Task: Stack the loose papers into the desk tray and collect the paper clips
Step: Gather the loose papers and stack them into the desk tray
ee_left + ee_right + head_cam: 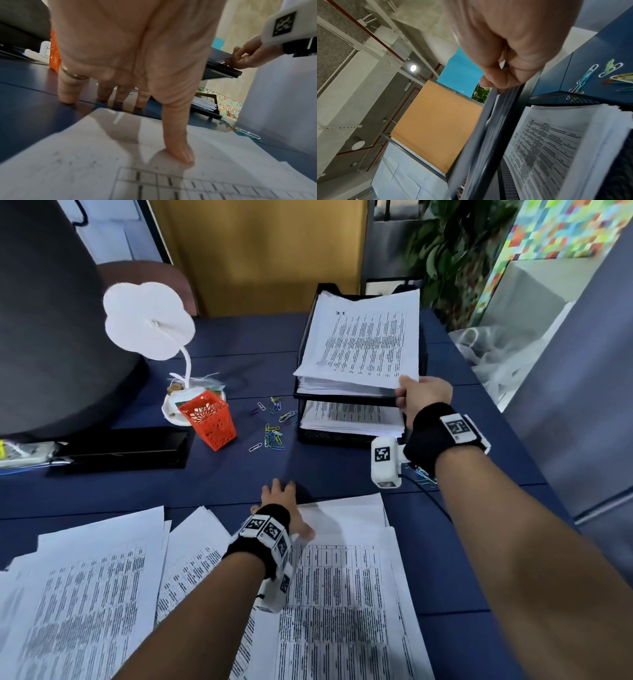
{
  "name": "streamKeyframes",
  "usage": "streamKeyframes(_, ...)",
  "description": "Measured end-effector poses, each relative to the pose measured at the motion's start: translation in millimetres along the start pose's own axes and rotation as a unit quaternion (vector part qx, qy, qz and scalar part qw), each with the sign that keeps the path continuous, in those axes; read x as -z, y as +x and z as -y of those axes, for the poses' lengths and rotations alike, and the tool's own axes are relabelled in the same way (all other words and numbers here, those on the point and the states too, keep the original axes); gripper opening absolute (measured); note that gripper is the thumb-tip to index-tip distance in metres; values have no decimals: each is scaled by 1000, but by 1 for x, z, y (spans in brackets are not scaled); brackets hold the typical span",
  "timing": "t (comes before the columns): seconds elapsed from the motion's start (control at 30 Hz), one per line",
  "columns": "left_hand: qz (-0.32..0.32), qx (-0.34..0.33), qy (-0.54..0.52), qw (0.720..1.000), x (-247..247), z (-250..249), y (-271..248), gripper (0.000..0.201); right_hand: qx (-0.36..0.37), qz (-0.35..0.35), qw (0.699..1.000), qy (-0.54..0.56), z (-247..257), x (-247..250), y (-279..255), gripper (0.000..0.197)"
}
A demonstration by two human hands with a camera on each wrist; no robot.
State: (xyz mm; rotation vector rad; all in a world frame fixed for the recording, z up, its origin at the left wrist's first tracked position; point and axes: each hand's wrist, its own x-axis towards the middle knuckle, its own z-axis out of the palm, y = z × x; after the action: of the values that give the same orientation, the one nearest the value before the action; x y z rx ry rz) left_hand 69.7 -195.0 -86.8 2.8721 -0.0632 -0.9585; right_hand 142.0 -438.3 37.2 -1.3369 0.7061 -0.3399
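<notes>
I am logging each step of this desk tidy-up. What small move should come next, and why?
Probably let the right hand release the sheaf so it settles in the top tray; the left hand already presses the next loose papers.

My desk (239,344) is dark blue. Tray (310,436): black mesh. Papers (342,594): white, black print. Clips (272,436): multicoloured. Basket (209,419): orange.

Navy desk (239,347); tan panel (274,251) behind, leafy plant (445,251), round ceiling light (413,67) lit.
</notes>
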Motion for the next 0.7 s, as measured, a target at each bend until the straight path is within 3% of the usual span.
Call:
streamKeyframes(0.07, -4, 1, -3, 1000, 1, 0, -1, 120, -7, -11, 1000, 11, 4, -4, 6, 5)
streamKeyframes(0.17, -5, 4, -9, 1000, 2, -2, -4, 118, -20, -26, 999, 12, 7, -10, 12, 25)
streamKeyframes(0.27, -4, 3, -11, 1000, 3, -1, -6, 118, -16, -25, 1000, -3, 8, -11, 16, 31)
streamKeyframes(0.4, -4, 5, -11, 1000, 3, -2, -6, 118, -5, 14, 999, -32, 5, -8, 14, 34)
streamKeyframes(0.57, -10, -1, -18, 1000, 1, 1, -4, 118, 7, -55, 998, 0, -3, -5, -6, 36)
streamKeyframes(0.7, -24, -14, -37, 999, 0, 5, -7, 114, 23, -19, 998, -56, -25, 8, -31, 28)
